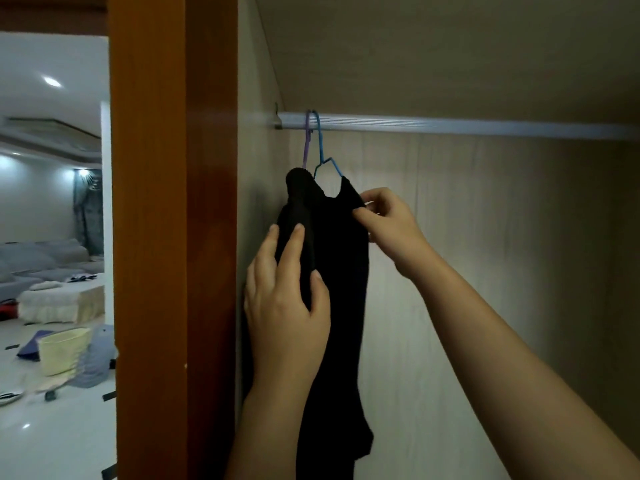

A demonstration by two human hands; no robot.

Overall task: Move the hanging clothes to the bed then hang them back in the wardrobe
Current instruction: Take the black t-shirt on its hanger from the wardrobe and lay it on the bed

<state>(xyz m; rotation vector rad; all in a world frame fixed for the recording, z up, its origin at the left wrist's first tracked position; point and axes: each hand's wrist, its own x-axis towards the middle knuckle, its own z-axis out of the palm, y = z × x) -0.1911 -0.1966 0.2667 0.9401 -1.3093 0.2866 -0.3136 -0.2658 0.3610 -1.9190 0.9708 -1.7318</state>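
Two black garments hang at frame centre from a purple hanger and a blue hanger on the wardrobe rail. Left hand grip grasps the left garment; right hand grip pinches the right garment's shoulder.

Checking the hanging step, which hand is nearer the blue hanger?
Right. The right hand pinches the black garment just below the blue hanger; the left hand grips cloth lower down.
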